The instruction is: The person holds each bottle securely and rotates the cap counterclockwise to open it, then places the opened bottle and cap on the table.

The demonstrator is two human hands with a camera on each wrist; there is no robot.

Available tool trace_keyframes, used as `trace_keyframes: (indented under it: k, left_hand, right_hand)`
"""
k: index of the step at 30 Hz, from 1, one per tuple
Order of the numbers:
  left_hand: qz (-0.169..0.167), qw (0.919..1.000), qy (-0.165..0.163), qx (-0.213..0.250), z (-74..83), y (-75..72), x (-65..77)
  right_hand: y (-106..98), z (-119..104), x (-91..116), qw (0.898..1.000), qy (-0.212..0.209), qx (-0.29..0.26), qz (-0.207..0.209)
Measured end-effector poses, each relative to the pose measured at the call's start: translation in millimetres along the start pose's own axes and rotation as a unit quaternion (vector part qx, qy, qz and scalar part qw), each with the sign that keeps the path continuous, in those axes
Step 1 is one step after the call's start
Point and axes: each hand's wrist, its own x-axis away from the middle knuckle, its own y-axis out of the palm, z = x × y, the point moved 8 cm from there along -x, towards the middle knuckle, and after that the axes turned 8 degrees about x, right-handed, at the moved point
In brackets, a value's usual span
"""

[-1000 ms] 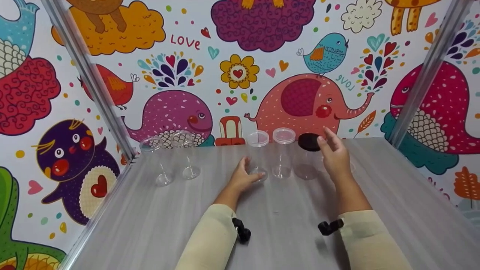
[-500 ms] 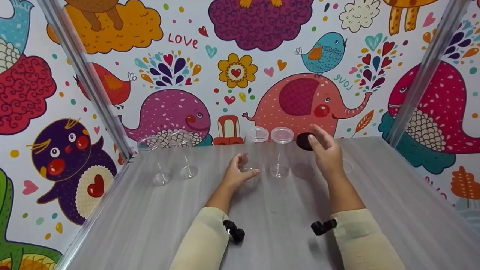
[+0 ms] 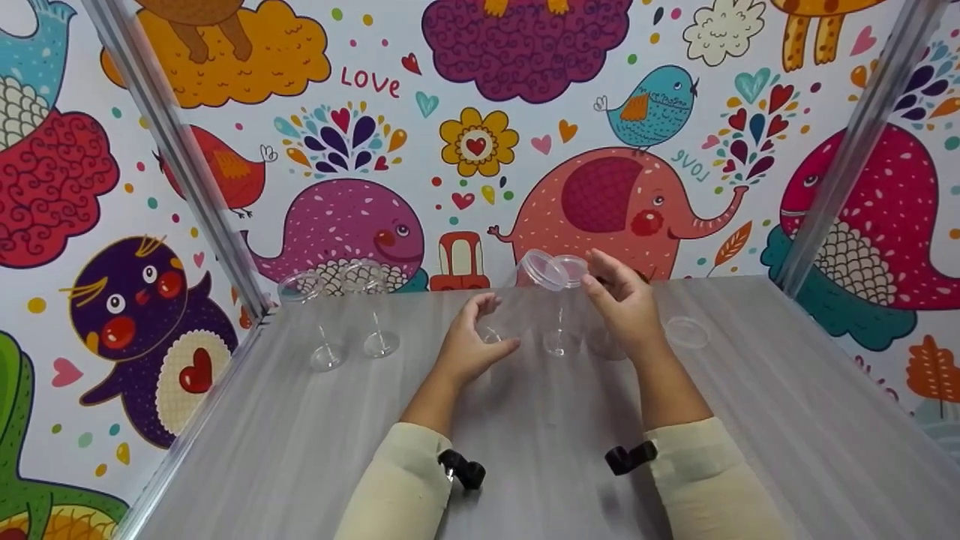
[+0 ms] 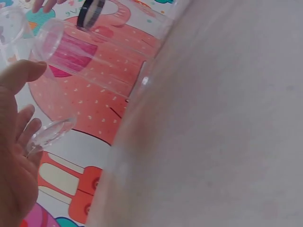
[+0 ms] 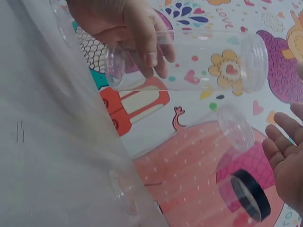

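A clear plastic jar [image 5: 203, 61] is in my left hand [image 3: 469, 345], which grips it near its base, thumb on one side and fingers on the other. The jar is off the table and leans right in the head view, its wide rim [image 3: 544, 270] overlapping the standing clear jar [image 3: 561, 341] behind it. My right hand [image 3: 624, 304] is just right of that rim, fingers loosely bent, with nothing between them; a gap separates them from the rim in the right wrist view. Behind it stands a jar with a black lid [image 5: 253, 195], mostly hidden in the head view.
Two more clear jars, one in front [image 3: 327, 356] and one behind [image 3: 380, 343], stand on the left of the grey table [image 3: 555, 465]. A clear round disc or ring [image 3: 688, 332] lies to the right. A patterned wall [image 3: 472, 67] closes off the back.
My left hand has lifted the clear jar off the table and tilted it to the right. My right hand has left the black-lidded jar and moved left toward the lifted jar's rim.
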Motion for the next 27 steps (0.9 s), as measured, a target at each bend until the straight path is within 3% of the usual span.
trace_keyframes:
  k: [9,19,27]
  left_hand:
    - [0.031,0.9955,0.029,-0.084,24.1,-7.0,7.9]
    - [0.034,0.9917,0.058,-0.109,42.2,-3.7,12.8]
    - [0.028,0.9903,0.073,-0.115,47.9,2.6,15.9]
  right_hand:
    - [13,-5,-2,0.999,0.018,0.029,-0.021]
    - [19,-8,-2,0.999,0.031,0.018,-0.021]
    - [14,-8,0,0.997,0.038,0.060,-0.003]
